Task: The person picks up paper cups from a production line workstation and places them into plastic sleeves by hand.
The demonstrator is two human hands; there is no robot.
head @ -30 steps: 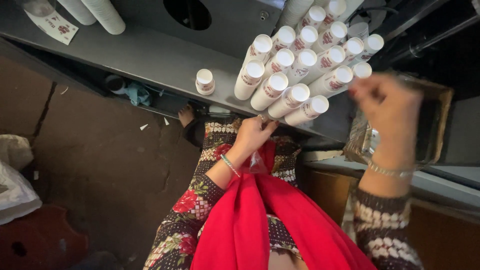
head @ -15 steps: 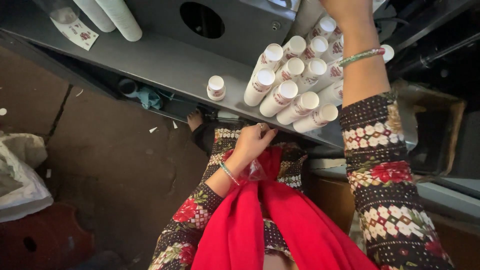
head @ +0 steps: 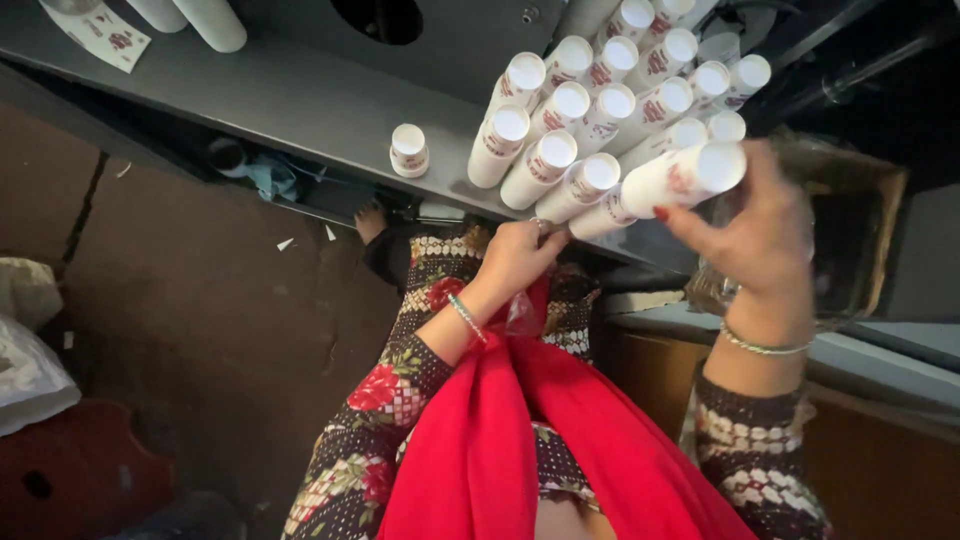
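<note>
The right hand (head: 765, 235) holds a white tube with a red print (head: 668, 185) at the right of centre in the frame, fingers curled round its side, its capped end turned towards the camera. The tube lies tilted just beside the lower right edge of a cluster of like tubes (head: 610, 100) standing close together on the grey table (head: 300, 95) in the upper middle. About fifteen tubes stand packed there already, so the grouping looks well along; the one in hand is not yet set among them, and whether more are to come cannot be told.

The left hand (head: 515, 258) is closed, low in the middle of the frame, pinching a scrap of clear plastic film (head: 520, 312) against the red cloth (head: 520, 440) on the person's lap. A single short white cup (head: 408, 150) stands apart, left of the cluster. More white tubes (head: 195, 15) show at the upper left.

Half a second ago the right arm reached up over the cluster, its hand out of the top of the frame; now it has come down to the right with the tube. The left hand has stayed in its place.
</note>
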